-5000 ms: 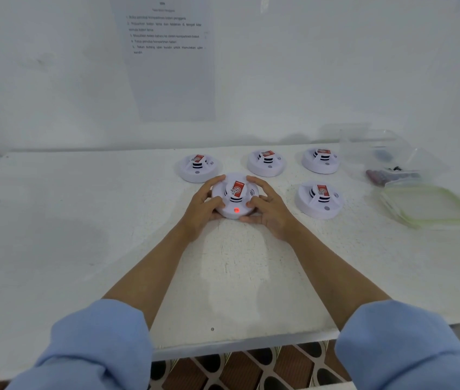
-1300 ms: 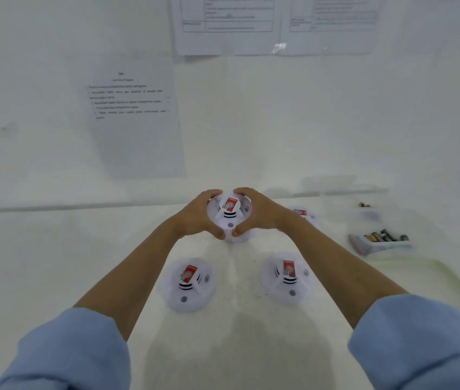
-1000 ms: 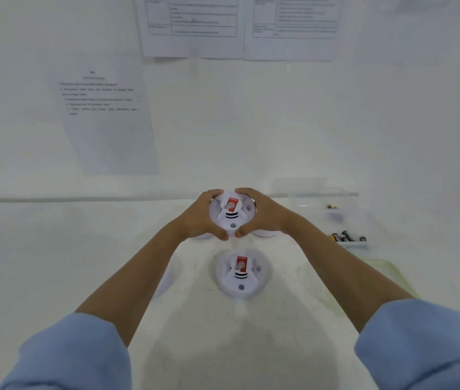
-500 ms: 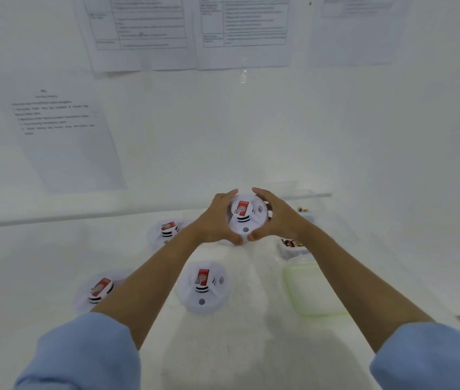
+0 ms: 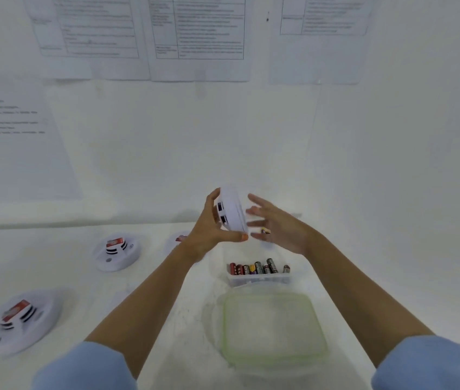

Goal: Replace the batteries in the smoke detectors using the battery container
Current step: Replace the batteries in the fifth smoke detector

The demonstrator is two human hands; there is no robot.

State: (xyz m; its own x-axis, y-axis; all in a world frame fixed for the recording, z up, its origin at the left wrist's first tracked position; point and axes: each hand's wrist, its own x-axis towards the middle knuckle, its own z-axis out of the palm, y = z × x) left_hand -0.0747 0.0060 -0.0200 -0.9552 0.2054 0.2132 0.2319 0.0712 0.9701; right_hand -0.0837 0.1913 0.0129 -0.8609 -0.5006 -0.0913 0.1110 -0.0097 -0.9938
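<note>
Half a second back, both hands cupped the smoke detector (image 5: 233,212) face-on. Now the left hand (image 5: 207,235) alone pinches it between thumb and fingers, tipped on edge, probably to get at its back. The right hand (image 5: 282,229) has let go and hangs just beside it, fingers spread. The open battery container (image 5: 259,280) sits below, its lid (image 5: 272,327) nearer. The other detectors (image 5: 116,250) lie on the table (image 5: 76,263) to the left.

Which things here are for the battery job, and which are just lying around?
For the job:
- held smoke detector, gripped by the left hand
- right hand, open beside it
- battery container
- batteries inside it
- other smoke detectors

Just lying about:
- green-rimmed lid
- printed papers
</note>
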